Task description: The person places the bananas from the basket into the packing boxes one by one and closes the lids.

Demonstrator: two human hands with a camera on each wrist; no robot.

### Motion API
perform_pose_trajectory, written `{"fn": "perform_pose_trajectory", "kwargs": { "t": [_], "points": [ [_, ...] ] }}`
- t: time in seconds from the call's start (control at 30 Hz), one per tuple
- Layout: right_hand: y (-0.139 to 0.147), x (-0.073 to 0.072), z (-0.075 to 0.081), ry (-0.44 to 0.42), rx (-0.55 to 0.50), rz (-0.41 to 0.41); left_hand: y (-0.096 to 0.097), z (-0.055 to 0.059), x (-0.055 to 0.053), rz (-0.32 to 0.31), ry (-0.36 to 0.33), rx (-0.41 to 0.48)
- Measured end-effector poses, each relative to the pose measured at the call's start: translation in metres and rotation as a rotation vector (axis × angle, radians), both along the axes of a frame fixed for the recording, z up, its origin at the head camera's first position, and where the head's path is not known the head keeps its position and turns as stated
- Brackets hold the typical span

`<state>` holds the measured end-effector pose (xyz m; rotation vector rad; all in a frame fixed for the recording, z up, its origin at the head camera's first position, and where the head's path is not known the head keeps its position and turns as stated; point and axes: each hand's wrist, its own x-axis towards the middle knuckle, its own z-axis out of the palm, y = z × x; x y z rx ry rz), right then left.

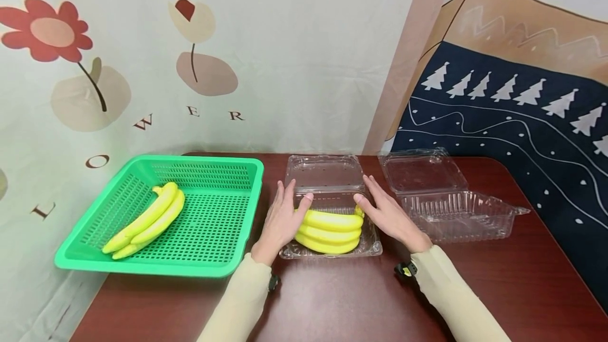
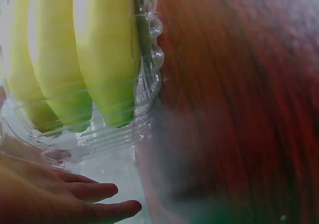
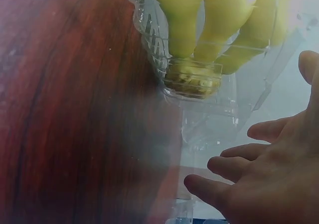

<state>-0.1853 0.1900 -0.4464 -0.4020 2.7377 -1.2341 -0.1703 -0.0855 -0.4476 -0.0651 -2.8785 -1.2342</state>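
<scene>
Here, bananas (image 1: 330, 234) in a clear box (image 1: 373, 248) lie between left fingers (image 1: 288, 192) and right fingers (image 1: 376, 191), all outstretched

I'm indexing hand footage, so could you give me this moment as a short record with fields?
left hand: fingers extended, at the left container's left side; contact unclear
right hand: fingers extended, at the same container's right side; contact unclear
left container: clear plastic, lid raised, holding a banana bunch
right container: clear plastic, lid raised
basket: green, left of both containers, with more bananas inside
surface: reddish-brown table
</scene>
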Motion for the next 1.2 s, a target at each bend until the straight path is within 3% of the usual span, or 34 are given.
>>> {"fn": "perform_pose_trajectory", "kwargs": {
  "t": [0.33, 0.73, 1.2],
  "points": [
    [-0.003, -0.005, 0.000, -0.005, -0.031, 0.003, 0.000, -0.001, -0.003, -0.002, -0.008, 0.001],
    [-0.002, -0.006, -0.001, -0.032, -0.094, -0.026, 0.000, -0.002, -0.004, 0.013, -0.012, 0.072],
    [0.002, 0.004, 0.005, -0.022, -0.256, -0.046, -0.001, 0.000, -0.003, 0.042, 0.101, 0.214]
  ]
}}
